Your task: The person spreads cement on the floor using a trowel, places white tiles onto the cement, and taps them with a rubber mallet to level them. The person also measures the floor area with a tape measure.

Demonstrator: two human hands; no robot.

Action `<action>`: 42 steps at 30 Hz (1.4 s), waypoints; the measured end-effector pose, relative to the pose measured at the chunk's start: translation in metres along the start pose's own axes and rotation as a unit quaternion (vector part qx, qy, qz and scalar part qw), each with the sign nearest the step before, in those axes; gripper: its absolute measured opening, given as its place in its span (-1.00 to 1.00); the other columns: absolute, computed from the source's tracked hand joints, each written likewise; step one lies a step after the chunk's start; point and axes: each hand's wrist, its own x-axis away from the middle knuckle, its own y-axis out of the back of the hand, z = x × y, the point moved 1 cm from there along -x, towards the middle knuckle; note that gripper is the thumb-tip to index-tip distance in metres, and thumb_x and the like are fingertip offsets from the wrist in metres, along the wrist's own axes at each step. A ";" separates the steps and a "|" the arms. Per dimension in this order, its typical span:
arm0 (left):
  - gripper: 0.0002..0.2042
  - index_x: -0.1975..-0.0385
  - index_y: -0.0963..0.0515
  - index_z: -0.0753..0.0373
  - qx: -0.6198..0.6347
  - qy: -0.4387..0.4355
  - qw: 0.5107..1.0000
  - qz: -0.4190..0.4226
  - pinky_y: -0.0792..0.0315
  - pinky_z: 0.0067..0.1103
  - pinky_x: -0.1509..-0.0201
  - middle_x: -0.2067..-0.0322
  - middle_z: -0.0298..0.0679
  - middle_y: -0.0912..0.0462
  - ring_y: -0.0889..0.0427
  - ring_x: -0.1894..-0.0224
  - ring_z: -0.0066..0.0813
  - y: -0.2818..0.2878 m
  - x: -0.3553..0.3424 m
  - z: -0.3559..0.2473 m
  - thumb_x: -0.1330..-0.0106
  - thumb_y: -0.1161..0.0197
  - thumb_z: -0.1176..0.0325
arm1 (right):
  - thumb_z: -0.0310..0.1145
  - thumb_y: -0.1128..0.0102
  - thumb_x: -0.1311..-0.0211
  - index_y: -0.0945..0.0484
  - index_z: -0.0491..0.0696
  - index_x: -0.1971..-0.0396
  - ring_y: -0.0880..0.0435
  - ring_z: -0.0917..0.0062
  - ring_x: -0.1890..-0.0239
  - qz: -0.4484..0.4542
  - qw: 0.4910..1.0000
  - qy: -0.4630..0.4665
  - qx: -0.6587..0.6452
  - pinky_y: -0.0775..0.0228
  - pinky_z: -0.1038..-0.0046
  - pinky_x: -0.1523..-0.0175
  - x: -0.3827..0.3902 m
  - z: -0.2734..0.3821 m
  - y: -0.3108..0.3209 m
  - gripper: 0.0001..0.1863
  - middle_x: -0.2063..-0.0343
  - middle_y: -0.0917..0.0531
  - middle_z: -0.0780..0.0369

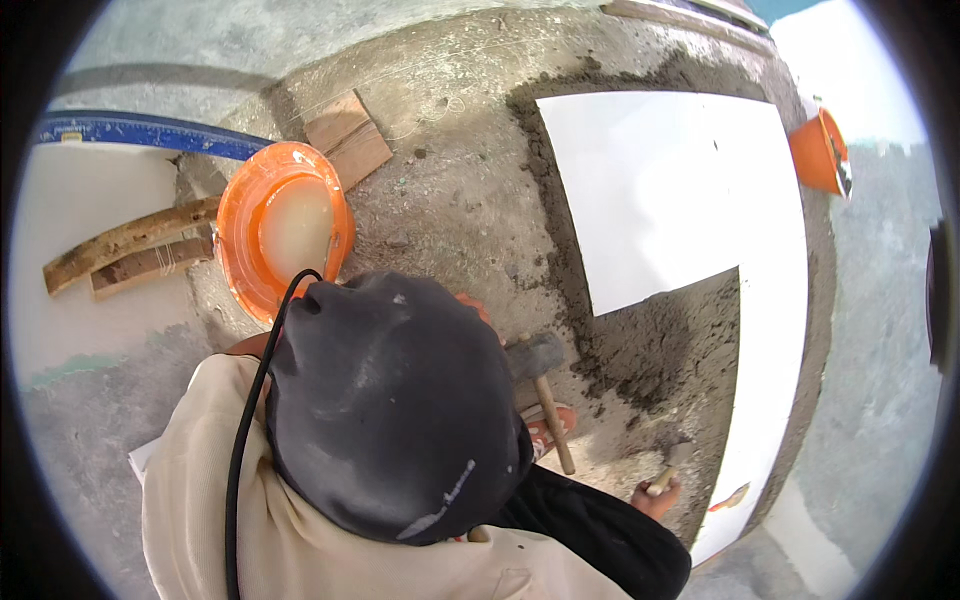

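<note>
A white L-shaped slab (680,190) is resting on grey mortar (650,345), while the right hand (654,503) is gripping a wooden-handled tool (662,482); the left hand is escaping view, its fingers unreadable. Keeping the mortar level is probably mattering most.

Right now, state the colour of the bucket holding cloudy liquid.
The bucket is orange; head view.

Over there the right arm (600,530) reaches out sideways and low, the right hand (655,500) curled into a grip
</note>
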 end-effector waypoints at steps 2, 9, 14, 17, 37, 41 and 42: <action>-0.73 -0.01 -0.71 0.17 0.018 -0.022 1.000 -0.006 -0.46 -0.25 0.05 0.24 -0.20 -0.68 -0.64 0.13 -0.11 -0.007 -0.004 0.006 -0.33 -0.44 0.33 | -0.18 -0.20 -0.37 -0.46 -0.01 0.24 -0.41 0.53 0.43 0.053 0.996 0.072 0.021 -0.29 0.38 0.37 0.003 0.015 0.027 -0.78 0.40 -0.40 0.32; -0.74 0.04 -0.72 0.17 0.080 -0.005 0.996 -0.041 -0.45 -0.22 -0.05 0.14 -0.20 -0.74 -0.67 0.05 -0.09 -0.008 -0.001 0.025 -0.30 -0.47 0.33 | -0.08 -0.26 -0.45 -0.61 -0.01 0.13 -0.61 0.51 0.38 0.166 0.853 0.159 0.469 -0.47 0.36 0.25 0.088 0.045 -0.054 -0.71 0.44 -0.61 0.30; -0.72 0.04 -0.73 0.19 0.035 -0.004 0.998 -0.043 -0.41 -0.28 -0.09 0.21 -0.21 -0.72 -0.65 0.03 -0.13 0.008 -0.008 0.003 -0.28 -0.49 0.32 | 0.11 -0.23 -0.48 -0.56 -0.05 -0.06 -0.68 0.54 0.37 0.226 0.863 0.087 0.443 -0.46 0.45 0.31 0.118 -0.024 -0.124 -0.50 0.38 -0.62 0.30; -0.73 0.05 -0.72 0.20 0.042 0.006 0.999 -0.019 -0.39 -0.27 -0.10 0.19 -0.20 -0.73 -0.66 0.00 -0.12 0.006 -0.014 -0.001 -0.26 -0.49 0.37 | 0.34 -0.22 -0.38 -0.52 0.03 -0.10 -0.54 0.56 0.49 0.139 0.941 -0.119 0.285 -0.34 0.47 0.39 0.118 -0.053 -0.154 -0.33 0.41 -0.56 0.34; -0.81 0.15 -0.75 0.14 0.045 -0.024 0.999 -0.017 -0.45 -0.23 0.01 0.27 -0.26 -0.72 -0.68 0.13 -0.16 -0.018 -0.024 0.018 -0.32 -0.42 0.25 | 0.00 -0.21 -0.46 -0.26 -0.27 -0.39 -0.65 -0.20 -0.12 -0.079 0.677 0.329 0.653 -0.45 -0.04 -0.20 -0.061 -0.009 0.039 -0.24 -0.11 -0.65 -0.24; -0.80 0.13 -0.74 0.12 0.033 0.003 0.999 -0.016 -0.44 -0.23 -0.01 0.27 -0.28 -0.70 -0.66 0.13 -0.18 -0.021 -0.003 0.016 -0.33 -0.39 0.24 | -0.06 -0.20 -0.50 -0.39 -0.27 -0.30 -0.61 -0.13 -0.23 0.029 0.603 0.486 0.633 -0.44 0.02 -0.25 0.054 0.038 -0.065 -0.36 -0.24 -0.56 -0.22; -0.80 0.13 -0.74 0.12 0.032 0.009 0.999 -0.022 -0.44 -0.23 -0.01 0.27 -0.28 -0.70 -0.66 0.13 -0.18 -0.022 0.003 0.016 -0.33 -0.38 0.23 | -0.08 -0.18 -0.52 -0.40 -0.29 -0.30 -0.59 -0.13 -0.25 0.110 0.561 0.513 0.641 -0.42 0.03 -0.27 0.085 0.061 -0.109 -0.38 -0.26 -0.55 -0.21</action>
